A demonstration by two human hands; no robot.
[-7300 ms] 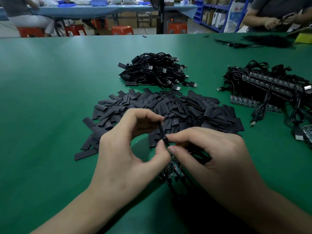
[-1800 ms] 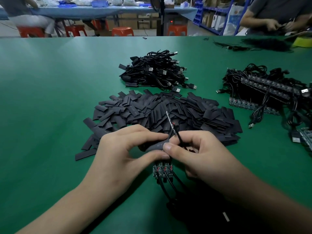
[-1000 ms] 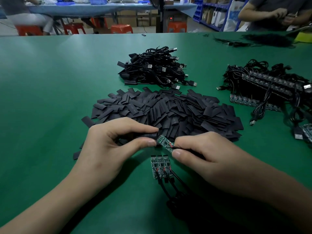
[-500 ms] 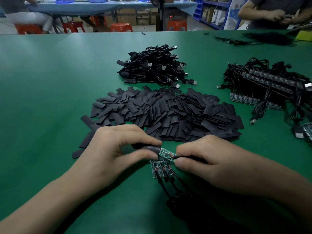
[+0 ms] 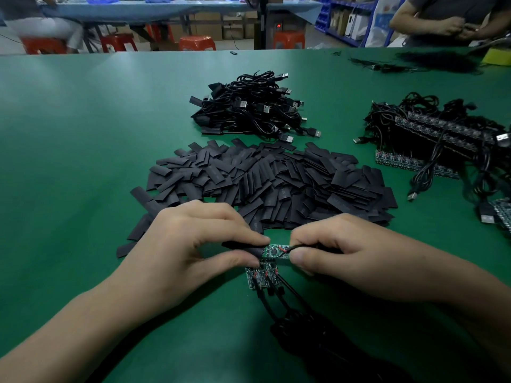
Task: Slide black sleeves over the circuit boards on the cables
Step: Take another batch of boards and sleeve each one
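Observation:
My left hand (image 5: 188,244) pinches a black sleeve (image 5: 246,246) between thumb and forefinger. A small green circuit board (image 5: 273,250) sticks out of the sleeve's right end, partly covered by it. My right hand (image 5: 345,252) pinches the board's right end and its black cable (image 5: 301,246). Just below, three bare circuit boards (image 5: 262,277) lie side by side on the green table (image 5: 83,161), with their cables running toward me into a dark coil (image 5: 298,324).
A big heap of flat black sleeves (image 5: 276,181) lies beyond my hands. Farther back sits a pile of sleeved USB cables (image 5: 249,109). Bundled cables with bare boards (image 5: 442,142) lie at the right. Another person's hands (image 5: 456,26) work at the far right corner.
The hands have come down to just above the three lying boards. The board has turned level and the sleeve has slid farther over it.

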